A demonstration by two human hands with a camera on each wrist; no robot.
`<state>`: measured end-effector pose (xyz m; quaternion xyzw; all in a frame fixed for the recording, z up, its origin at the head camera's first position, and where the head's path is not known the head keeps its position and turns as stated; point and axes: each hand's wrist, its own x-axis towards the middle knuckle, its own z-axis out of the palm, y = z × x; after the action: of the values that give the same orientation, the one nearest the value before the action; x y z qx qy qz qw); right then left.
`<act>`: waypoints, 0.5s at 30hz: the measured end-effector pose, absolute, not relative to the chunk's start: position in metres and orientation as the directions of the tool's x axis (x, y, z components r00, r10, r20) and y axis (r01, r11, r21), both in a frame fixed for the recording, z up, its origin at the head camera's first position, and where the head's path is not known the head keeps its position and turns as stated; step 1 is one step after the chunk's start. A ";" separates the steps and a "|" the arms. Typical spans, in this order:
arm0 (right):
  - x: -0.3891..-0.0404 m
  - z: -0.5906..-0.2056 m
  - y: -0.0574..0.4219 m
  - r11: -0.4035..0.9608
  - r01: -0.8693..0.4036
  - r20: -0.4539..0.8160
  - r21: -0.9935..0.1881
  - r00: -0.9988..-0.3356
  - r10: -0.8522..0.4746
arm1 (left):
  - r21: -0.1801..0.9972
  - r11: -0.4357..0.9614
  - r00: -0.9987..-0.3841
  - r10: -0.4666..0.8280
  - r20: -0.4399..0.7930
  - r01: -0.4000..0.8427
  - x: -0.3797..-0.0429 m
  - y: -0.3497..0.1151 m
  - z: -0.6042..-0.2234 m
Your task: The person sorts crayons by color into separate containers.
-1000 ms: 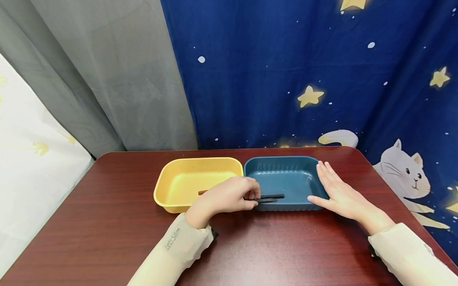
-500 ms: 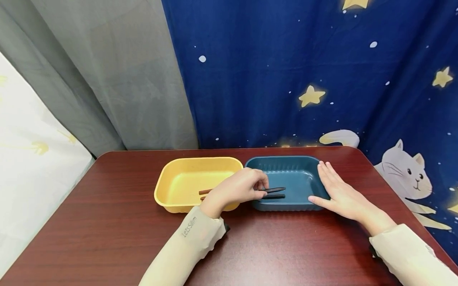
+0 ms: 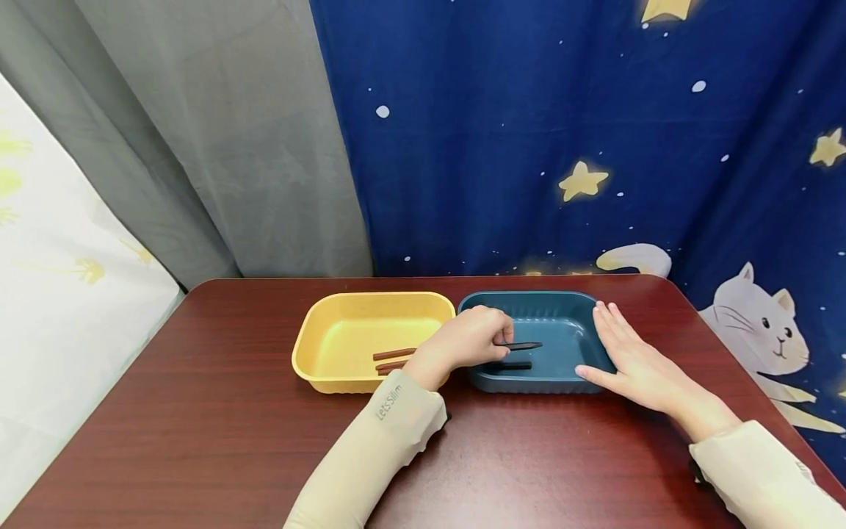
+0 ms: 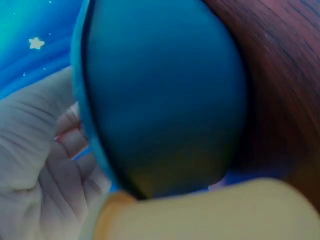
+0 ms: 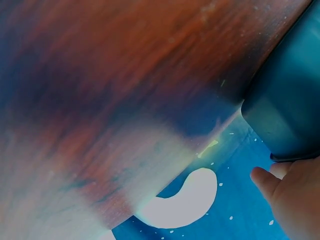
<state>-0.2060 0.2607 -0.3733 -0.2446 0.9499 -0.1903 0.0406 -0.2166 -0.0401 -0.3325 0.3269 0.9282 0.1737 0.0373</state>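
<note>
My left hand (image 3: 471,339) reaches across the inner rims and pinches a thin black pencil-like stick (image 3: 526,346) with a tapered tip over the blue tub (image 3: 542,383). Below it lies a second black stick (image 3: 517,365), blunt-ended, inside the tub near the front wall. My right hand (image 3: 637,371) rests with straight fingers along the blue tub's right rim, thumb at the front corner. In the left wrist view, the tub's wall hides my left fingertips and the sticks. A few reddish-brown sticks (image 3: 394,354) lie in the yellow tub (image 3: 324,383), partly hidden by my left wrist.
Both tubs stand side by side towards the back of the dark red wooden table (image 3: 218,411). Behind the table's far edge hang a grey curtain (image 3: 264,184) and a blue star-patterned curtain (image 3: 463,162). A white cloth (image 3: 59,294) hangs at the left.
My left hand has moved right and slightly away, lifting one black stick from in front of the other to behind it. More of the brown sticks shows. My right hand stays at the tub's rim.
</note>
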 end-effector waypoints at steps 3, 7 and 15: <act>-0.206 -0.372 0.260 0.808 -0.449 0.017 -0.382 -0.877 -0.480 | 0.335 0.757 -0.808 0.589 0.023 0.561 -0.220 -0.035 -0.338; -0.206 -0.373 0.260 0.807 -0.453 0.020 -0.379 -0.876 -0.482 | 0.325 0.773 -0.819 0.574 0.011 0.546 -0.223 -0.032 -0.348; -0.205 -0.373 0.261 0.809 -0.446 0.013 -0.383 -0.878 -0.478 | 0.325 0.779 -0.826 0.563 0.016 0.537 -0.224 -0.031 -0.357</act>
<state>-0.2054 0.2606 -0.3731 -0.2433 0.9501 -0.1907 0.0419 -0.2240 -0.0308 -0.3567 0.2918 0.9422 0.1596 0.0410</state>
